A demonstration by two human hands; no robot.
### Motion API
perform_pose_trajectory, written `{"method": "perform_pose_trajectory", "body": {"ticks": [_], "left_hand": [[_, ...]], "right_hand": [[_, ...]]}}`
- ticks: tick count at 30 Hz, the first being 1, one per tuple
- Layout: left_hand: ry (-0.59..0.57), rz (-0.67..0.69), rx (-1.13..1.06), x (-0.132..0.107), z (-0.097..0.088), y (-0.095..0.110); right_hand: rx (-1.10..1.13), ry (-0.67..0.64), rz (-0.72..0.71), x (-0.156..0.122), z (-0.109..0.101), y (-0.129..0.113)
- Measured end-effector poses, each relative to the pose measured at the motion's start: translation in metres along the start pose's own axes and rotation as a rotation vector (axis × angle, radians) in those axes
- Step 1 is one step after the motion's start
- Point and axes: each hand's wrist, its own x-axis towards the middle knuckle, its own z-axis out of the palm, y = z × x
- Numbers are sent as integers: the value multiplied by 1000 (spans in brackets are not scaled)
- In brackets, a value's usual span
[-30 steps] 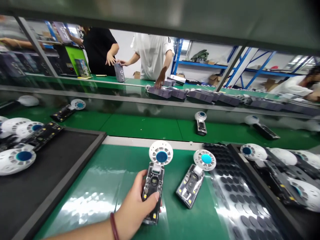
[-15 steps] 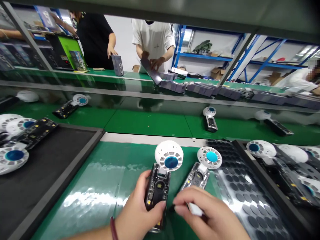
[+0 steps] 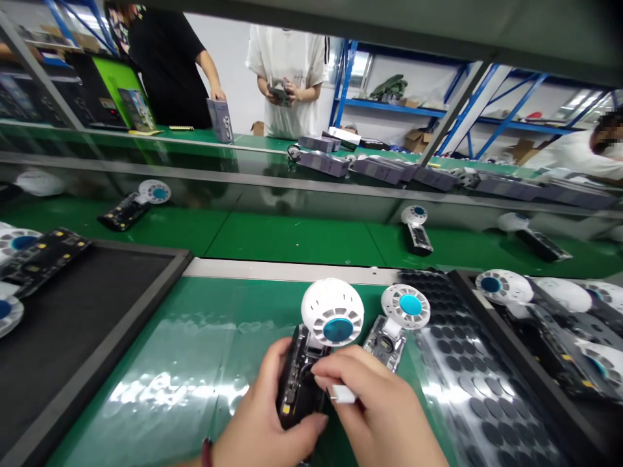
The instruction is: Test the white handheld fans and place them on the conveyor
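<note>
My left hand (image 3: 272, 402) is wrapped round the dark body of a handheld fan (image 3: 304, 383), its white round head (image 3: 333, 311) with a blue centre pointing away from me. My right hand (image 3: 374, 402) is closed, thumb and forefinger pinched at the round window on the fan's body. Whether a small dark piece is between those fingertips I cannot tell. A white plug (image 3: 343, 394) with a metal tip sticks out from its curled fingers. Just beyond lies a second fan (image 3: 406, 308) with a clear body, partly hidden by my right hand.
To the right lies a sheet of black round stickers (image 3: 467, 366). Black trays with more fans flank the green mat, left (image 3: 111, 285) and right (image 3: 503, 285). Several fans lie on the green belt (image 3: 292, 233) ahead. Beyond, co-workers stand at a bench with grey boxes (image 3: 321, 162).
My right hand has moved left and up, from beside the held fan onto its round window. The fan has tilted slightly. Across the bench, a co-worker's hands have lifted away from a box.
</note>
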Motion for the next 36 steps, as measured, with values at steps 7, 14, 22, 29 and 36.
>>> {"method": "perform_pose_trajectory", "body": {"ticks": [7, 14, 22, 29, 36], "left_hand": [[-7, -11, 3, -1, 0, 3], [-45, -24, 36, -1, -2, 0], [-74, 8, 79, 0, -6, -9], [-3, 16, 53, -1, 0, 1], [-93, -14, -44, 0, -9, 2]], "right_hand": [[-150, -39, -87, -2, 0, 1], [-194, -55, -157, -2, 1, 5], [-125, 29, -160, -2, 5, 11], [-175, 41, -31, -2, 8, 6], [-55, 88, 116, -5, 10, -3]]}}
